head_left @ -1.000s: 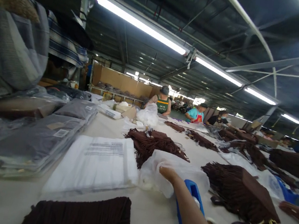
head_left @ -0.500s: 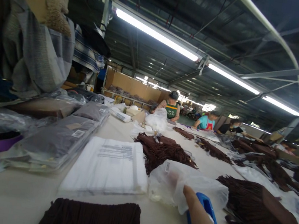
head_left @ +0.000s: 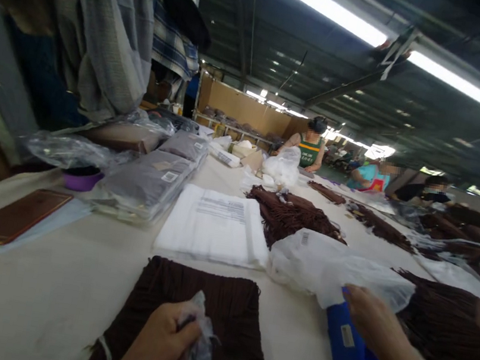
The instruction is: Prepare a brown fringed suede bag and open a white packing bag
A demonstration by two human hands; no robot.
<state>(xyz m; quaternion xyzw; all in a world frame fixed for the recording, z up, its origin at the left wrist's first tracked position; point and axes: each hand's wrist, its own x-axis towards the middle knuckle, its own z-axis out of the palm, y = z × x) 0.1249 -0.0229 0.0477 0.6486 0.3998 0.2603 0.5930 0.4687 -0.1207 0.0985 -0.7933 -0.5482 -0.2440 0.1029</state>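
Observation:
A dark brown pleated piece [head_left: 221, 303] lies flat at the near middle of the table. Over it, my left hand [head_left: 169, 335] is closed round a crumpled bit of clear plastic [head_left: 200, 348]. My right hand [head_left: 360, 300] is at the far end of a blue tray [head_left: 343, 352], its fingers bent down by the edge; what they hold, if anything, is hidden. A translucent bag [head_left: 322, 264] lies right beyond that hand. Left of the bag sits a stack of white printed bags [head_left: 217, 225].
Bagged grey goods [head_left: 145, 181], a purple bowl [head_left: 82, 179] and a brown phone-like slab [head_left: 13, 215] lie at left. Brown fringed pieces [head_left: 295, 215] are beyond and at right. Several people are across the table; clothes hang at upper left.
The view has shifted, so the table shows more of its left side. My left hand has come into view with plastic in it. My right hand has moved from the translucent bag to the blue tray.

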